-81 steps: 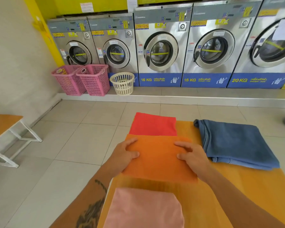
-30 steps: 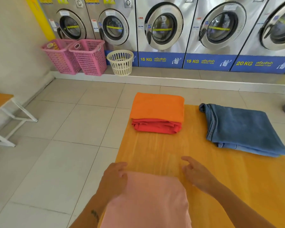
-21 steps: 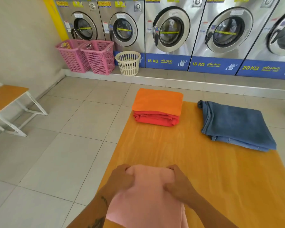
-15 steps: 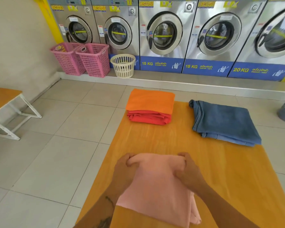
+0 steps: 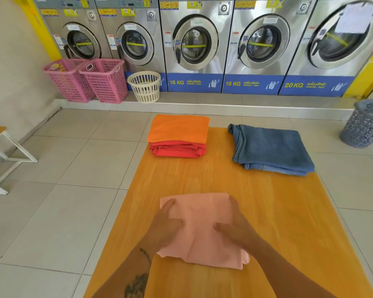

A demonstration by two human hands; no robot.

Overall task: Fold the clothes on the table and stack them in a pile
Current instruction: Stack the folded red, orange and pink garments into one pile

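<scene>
A folded pink garment (image 5: 199, 214) is held a little above the near half of the orange wooden table (image 5: 278, 211). My left hand (image 5: 166, 226) grips its left side and my right hand (image 5: 235, 224) grips its right side, thumbs on top. At the table's far left corner a folded orange cloth (image 5: 179, 128) lies on a folded red cloth (image 5: 177, 149). Folded blue jeans (image 5: 269, 147) lie at the far right.
Several washing machines (image 5: 194, 39) line the far wall. Two pink baskets (image 5: 86, 79) and a cream basket (image 5: 145, 86) stand before them. A grey bin (image 5: 365, 123) is on the floor at right, a white-legged bench (image 5: 0, 151) at left.
The orange cloth was set on the red one. Both hands then came back, took hold of the pink garment and moved it forward along the table.
</scene>
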